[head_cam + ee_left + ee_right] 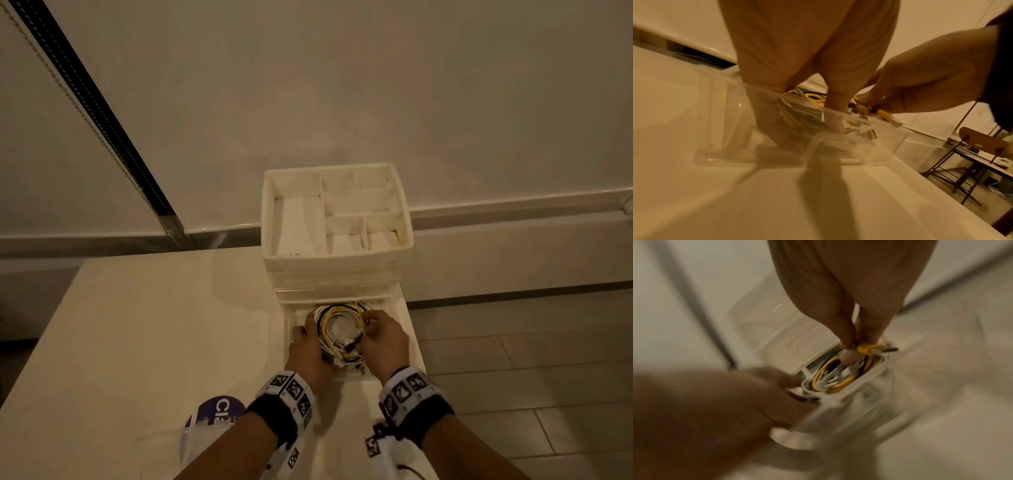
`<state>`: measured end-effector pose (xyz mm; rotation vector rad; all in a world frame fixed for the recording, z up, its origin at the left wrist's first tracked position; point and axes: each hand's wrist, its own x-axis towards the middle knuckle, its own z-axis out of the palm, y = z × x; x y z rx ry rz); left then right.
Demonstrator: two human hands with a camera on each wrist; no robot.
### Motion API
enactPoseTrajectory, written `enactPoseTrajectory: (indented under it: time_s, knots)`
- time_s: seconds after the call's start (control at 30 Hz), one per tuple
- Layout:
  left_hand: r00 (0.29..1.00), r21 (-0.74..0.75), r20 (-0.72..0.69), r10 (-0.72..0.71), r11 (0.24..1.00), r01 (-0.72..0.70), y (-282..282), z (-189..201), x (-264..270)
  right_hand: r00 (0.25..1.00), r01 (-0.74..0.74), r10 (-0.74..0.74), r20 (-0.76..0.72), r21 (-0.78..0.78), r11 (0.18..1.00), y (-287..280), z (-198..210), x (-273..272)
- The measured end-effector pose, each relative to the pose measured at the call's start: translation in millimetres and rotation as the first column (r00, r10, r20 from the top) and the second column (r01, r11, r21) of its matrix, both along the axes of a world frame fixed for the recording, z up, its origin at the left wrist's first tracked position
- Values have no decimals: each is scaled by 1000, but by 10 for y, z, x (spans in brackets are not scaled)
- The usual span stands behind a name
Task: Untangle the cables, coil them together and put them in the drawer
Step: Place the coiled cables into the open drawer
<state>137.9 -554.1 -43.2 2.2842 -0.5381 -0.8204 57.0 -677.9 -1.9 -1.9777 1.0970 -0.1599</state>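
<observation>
A: Where is the coiled bundle of white, yellow and black cables (pixel 337 329)?

B: Inside the clear plastic drawer (pixel 407 329). Your left hand (pixel 308 356) is curling round its left side; your right hand (pixel 383 342) is pinching its right side.

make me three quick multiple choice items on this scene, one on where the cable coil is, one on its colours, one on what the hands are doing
1. Where is the cable coil?
A. in the open bottom drawer
B. in the divided tray on top
C. on the floor

2. Which colours show in the coil?
A. red and blue
B. white, yellow and black
C. green only

3. What are the hands doing?
A. both rest flat on the table
B. one pulls the drawer shut
C. both hold the coil inside the drawer

Answers: 1 A, the coil lies in the pulled-out drawer under the divided tray. 2 B, those strands show in the head view. 3 C, the left hand and the right hand have fingers curled on the coil's two sides.
</observation>
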Motion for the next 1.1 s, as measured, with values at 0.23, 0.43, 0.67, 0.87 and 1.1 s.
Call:
enactPoseTrajectory:
  time_s: [0.23, 0.43, 0.67, 0.87, 1.1]
  knots:
    - [1000, 3, 10, 25, 1000, -25, -17, -76, -58, 685, 315, -657, 316, 685, 657, 96, -102, -12]
    - [999, 3, 35, 27, 1000, -27, -8, -97, -79, 992, -116, 125, 30, -218, 969, -26, -84, -110]
    - [1000, 54, 25, 8, 999, -9, -27, -1, -93, 820, -534, 394, -415, -304, 789, -215, -39, -323]
    - [964, -54, 252, 83, 996, -72, 293, 455, 185, 980, -195, 201, -7, -274, 942, -601, 102, -369]
    - [977, 38, -86, 193, 981, -190, 586, 365, 591, 939, -270, 322, -124, 319, 909, -928, 149, -191]
